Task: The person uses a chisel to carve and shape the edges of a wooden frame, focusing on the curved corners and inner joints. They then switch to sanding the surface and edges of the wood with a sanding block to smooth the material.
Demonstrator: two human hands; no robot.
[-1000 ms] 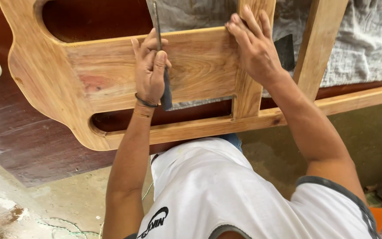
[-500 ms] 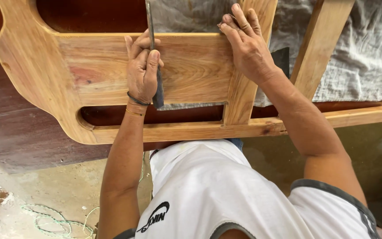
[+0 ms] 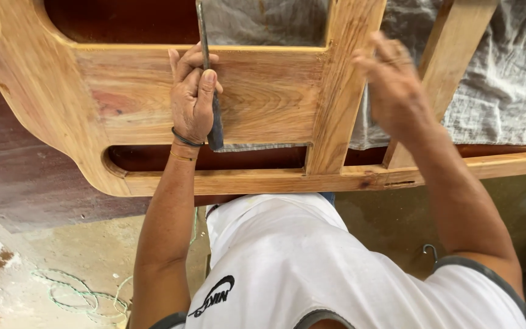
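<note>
- Fingers (image 3: 205, 82) of the left hand (image 3: 191, 103) are clamping a thin, stiff dark metal blade (image 3: 215, 125) against the pale curved wooden frame (image 3: 263, 97).
- Right hand (image 3: 394, 91) is hovering blurred, fingers apart, gripping nothing.

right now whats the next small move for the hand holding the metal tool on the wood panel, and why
Probably bring the right hand back onto the wooden frame to steady it: it looks blurred and lifted off, while the left hand grips the metal tool flat against the panel.

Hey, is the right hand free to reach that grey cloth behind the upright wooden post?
Probably yes: the right hand hovers empty beside the upright post, and the grey cloth lies exposed just past it, with only a slanted wooden bar partly between.
</note>
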